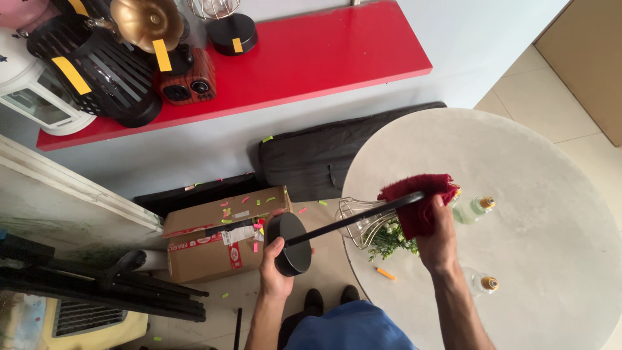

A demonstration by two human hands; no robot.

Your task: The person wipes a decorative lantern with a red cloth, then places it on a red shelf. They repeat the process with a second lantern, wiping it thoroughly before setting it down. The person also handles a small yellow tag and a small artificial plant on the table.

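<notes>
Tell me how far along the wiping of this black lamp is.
Midway, it seems. The left hand grips the round black base; the right hand presses a dark red cloth onto the black stem near the wire cage. How clean any part is cannot be told.

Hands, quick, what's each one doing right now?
Left hand: closed on the round black lamp base.
Right hand: closed on a dark red cloth, pressed against the lamp's black stem.

Bare forearms, no sleeves — blue trousers, black shoes below.
</notes>
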